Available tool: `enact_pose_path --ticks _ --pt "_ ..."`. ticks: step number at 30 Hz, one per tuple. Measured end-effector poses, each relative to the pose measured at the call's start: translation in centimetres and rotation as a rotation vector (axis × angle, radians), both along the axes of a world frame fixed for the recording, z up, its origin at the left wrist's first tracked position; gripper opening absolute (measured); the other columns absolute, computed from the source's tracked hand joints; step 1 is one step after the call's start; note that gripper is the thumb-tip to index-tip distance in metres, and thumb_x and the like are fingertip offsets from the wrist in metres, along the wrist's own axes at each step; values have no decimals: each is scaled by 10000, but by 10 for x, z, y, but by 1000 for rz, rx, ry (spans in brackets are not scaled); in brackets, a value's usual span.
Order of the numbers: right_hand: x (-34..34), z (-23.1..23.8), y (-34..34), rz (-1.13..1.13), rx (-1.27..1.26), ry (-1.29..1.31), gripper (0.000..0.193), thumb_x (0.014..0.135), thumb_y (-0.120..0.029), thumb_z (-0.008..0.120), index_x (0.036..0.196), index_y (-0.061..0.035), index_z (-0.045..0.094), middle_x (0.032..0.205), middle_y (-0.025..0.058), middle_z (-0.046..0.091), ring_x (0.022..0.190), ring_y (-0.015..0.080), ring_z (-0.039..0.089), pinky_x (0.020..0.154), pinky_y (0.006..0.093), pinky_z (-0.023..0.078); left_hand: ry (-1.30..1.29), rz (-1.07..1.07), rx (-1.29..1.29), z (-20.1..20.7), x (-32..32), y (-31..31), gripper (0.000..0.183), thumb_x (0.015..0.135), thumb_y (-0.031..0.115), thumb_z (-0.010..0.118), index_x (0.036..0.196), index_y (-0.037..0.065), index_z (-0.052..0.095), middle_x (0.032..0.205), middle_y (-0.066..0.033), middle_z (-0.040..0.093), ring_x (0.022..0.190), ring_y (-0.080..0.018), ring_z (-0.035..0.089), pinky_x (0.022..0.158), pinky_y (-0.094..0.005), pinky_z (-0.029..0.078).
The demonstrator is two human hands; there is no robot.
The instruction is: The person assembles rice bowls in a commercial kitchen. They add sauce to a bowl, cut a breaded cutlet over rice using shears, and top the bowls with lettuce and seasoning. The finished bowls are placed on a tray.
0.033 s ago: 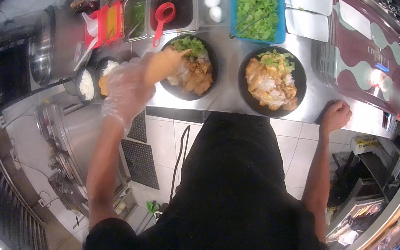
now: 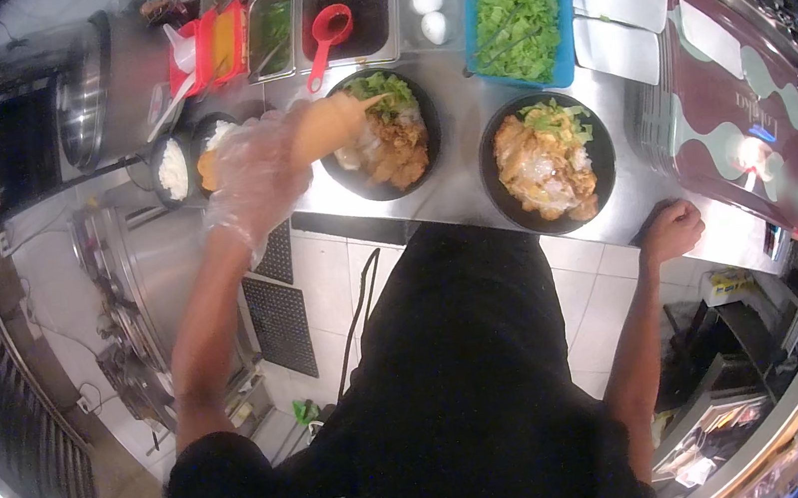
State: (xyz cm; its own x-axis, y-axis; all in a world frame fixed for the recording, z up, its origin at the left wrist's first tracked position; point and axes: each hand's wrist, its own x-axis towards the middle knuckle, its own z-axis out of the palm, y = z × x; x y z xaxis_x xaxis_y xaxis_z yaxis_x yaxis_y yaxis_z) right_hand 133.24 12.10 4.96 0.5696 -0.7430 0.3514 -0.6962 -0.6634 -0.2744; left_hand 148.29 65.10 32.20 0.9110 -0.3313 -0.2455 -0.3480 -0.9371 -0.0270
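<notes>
My left hand [image 2: 254, 182] wears a clear plastic glove and is shut on an orange squeeze bottle [image 2: 332, 125]. The bottle is tipped sideways with its nozzle over the left black bowl [image 2: 366, 193], which holds rice, fried meat and lettuce. A second black bowl [image 2: 496, 198] with the same kind of food stands to its right on the steel counter [image 2: 457, 191]. My bare right hand [image 2: 671, 228] is closed in a fist and rests on the counter's front edge, to the right of that bowl, with nothing in it.
Behind the bowls are a blue tub of lettuce [image 2: 513, 7], a pan with three eggs [image 2: 428, 3], and a dark sauce pan with a red ladle [image 2: 330, 31]. Small bowls [image 2: 172, 168] and a big steel pot [image 2: 86, 89] stand left. A maroon patterned panel [image 2: 722, 96] lies right.
</notes>
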Motion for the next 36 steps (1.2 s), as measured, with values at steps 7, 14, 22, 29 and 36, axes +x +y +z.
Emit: enact_pose_path --ticks 7,14,22,29,36 --pt "5 -10 -6 5 -4 -23 284 946 -314 560 963 -72 707 955 168 654 895 396 623 777 540 493 -47 -147 110 -13 26 11 460 824 91 578 1280 140 613 924 -110 687 914 -334 663 782 -472 491" --pt "4 -13 -8 7 -5 -14 274 945 -303 570 964 -70 713 965 171 662 920 394 627 798 534 496 -73 -175 80 -6 31 30 648 740 112 678 1378 112 566 1020 -114 674 899 -341 644 791 -475 489" --pt "4 -13 -8 -26 6 -9 272 942 -300 568 965 -74 718 973 163 664 927 394 628 799 531 498 3 -82 203 -2 30 25 654 753 95 680 1396 110 557 1002 -120 686 866 -346 659 780 -469 502" --pt "5 -11 -10 -48 24 6 307 941 -312 561 964 -42 706 984 184 653 935 403 620 818 531 494 -78 -119 186 -9 28 31 611 765 95 680 1365 107 568 954 -126 683 847 -344 661 748 -469 511" --pt "13 -1 4 -28 57 -46 321 939 -309 561 956 -19 697 951 206 625 918 418 607 804 538 479 168 128 59 39 44 22 660 742 158 745 1370 92 555 1085 -135 699 972 -342 680 819 -436 546"
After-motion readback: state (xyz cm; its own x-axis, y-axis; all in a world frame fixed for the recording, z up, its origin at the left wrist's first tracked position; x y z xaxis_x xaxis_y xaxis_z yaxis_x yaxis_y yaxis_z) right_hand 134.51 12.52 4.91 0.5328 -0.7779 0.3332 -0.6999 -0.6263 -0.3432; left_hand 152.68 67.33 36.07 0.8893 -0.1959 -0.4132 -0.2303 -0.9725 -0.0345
